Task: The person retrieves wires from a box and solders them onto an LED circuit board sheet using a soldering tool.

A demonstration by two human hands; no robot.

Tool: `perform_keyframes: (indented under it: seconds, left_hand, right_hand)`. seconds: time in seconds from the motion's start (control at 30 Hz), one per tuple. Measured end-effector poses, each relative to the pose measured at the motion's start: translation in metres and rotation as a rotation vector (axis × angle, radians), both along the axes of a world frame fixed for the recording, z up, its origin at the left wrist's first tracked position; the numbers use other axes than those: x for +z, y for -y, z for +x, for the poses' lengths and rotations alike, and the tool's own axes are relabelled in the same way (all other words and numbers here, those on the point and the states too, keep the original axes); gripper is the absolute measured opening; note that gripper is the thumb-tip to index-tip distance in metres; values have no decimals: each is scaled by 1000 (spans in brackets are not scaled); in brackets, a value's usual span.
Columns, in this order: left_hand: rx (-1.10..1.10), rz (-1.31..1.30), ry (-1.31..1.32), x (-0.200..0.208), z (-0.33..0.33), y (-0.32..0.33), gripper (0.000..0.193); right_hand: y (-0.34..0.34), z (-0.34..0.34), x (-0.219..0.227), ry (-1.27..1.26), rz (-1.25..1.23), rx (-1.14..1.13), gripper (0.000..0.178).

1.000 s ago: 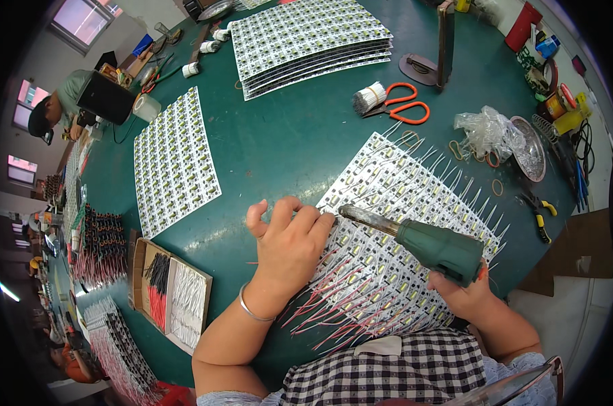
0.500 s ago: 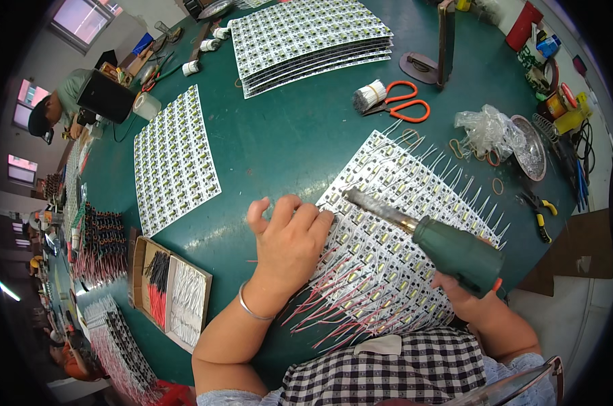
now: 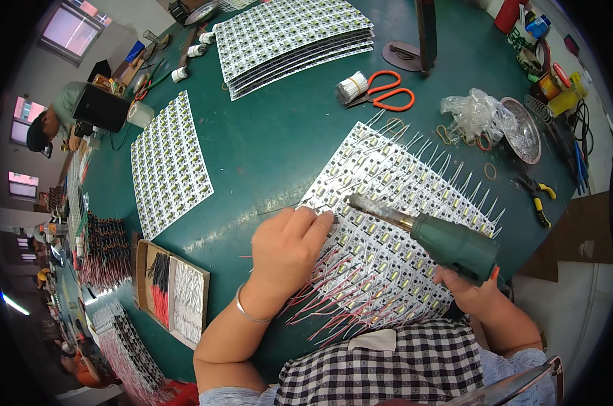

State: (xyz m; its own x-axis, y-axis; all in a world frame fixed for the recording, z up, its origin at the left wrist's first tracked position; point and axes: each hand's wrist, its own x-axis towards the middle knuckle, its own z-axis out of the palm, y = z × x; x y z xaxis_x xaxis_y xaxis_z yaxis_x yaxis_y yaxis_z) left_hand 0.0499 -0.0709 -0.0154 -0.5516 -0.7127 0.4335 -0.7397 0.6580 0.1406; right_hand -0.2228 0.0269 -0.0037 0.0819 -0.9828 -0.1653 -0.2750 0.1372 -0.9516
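Note:
A white circuit board panel (image 3: 414,196) with rows of small parts lies before me, white wires along its far right edge and red and white wires along its near left edge. My left hand (image 3: 289,243) is closed at the panel's left edge, fingertips pinched on a thin dark wire (image 3: 279,210); its end under the fingers is hidden. Gripped in my right hand (image 3: 465,287) is a soldering iron (image 3: 452,247) with a thick green handle. Its metal barrel points left over the panel, the tip close to my left fingertips; I cannot tell whether it touches.
Another panel (image 3: 171,162) lies left, a stack of panels (image 3: 289,40) at the back. A box (image 3: 171,294) holds black, red and white wires. Orange-handled scissors (image 3: 394,100), a wire bundle (image 3: 351,88), a plastic bag (image 3: 475,115) and yellow-handled pliers (image 3: 541,203) lie beyond. A person (image 3: 59,118) works far left.
My left hand's raised fingers have curled down, and a thin dark wire now shows at them. The soldering iron has stayed nearly in place over the panel. The whole view has shifted slightly.

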Motion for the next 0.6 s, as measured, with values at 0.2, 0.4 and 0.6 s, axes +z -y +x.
perform_keyframes:
  seconds: [0.2,0.4,0.6]
  left_hand:
    - [-21,51,49,-7,-2,-2,21]
    - [-21,80,53,-8,-2,-3,21]
    - [-10,77,36,-7,-2,-3,22]
  right_hand:
    - [-3,3,-8,2,-15,27,43]
    - [7,6,-4,-209,-237,167,35]
    - [12,10,2,-299,-458,247,33]
